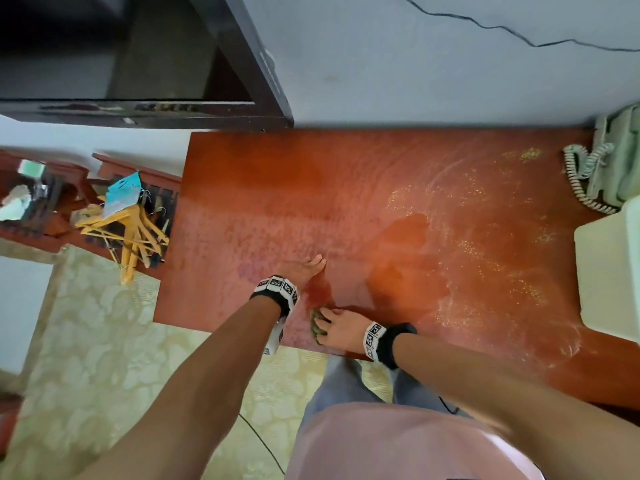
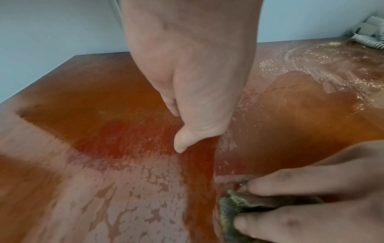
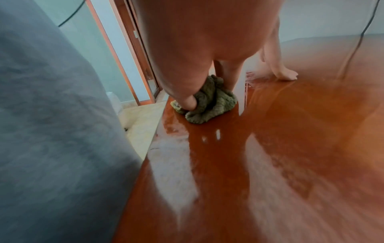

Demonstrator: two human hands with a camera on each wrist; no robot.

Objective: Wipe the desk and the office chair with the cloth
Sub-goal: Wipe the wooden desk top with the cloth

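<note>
The red-brown desk (image 1: 263, 188) is streaked wet on the left and dusted with pale specks on the right. My right hand (image 1: 323, 323) grips a bunched green cloth (image 1: 316, 328) near the desk's front edge. In the right wrist view the thumb and fingers (image 3: 188, 103) dig into the cloth (image 3: 216, 102), which lies on the desk (image 3: 270, 148). My left hand (image 1: 317, 263) rests a little further in, straight fingers touching the desk and holding nothing. The left wrist view shows the left hand (image 2: 176, 128) above the wet desk (image 2: 104, 131), with the cloth (image 2: 228, 205) under my right hand (image 2: 247, 203).
A pale green telephone (image 1: 620, 157) with a coiled cord sits at the desk's far right corner, and a cream box (image 1: 609, 271) stands in front of it. Yellow hangers (image 1: 131, 233) lie on a low shelf to the left. A dark cabinet (image 1: 156, 64) hangs at the back left.
</note>
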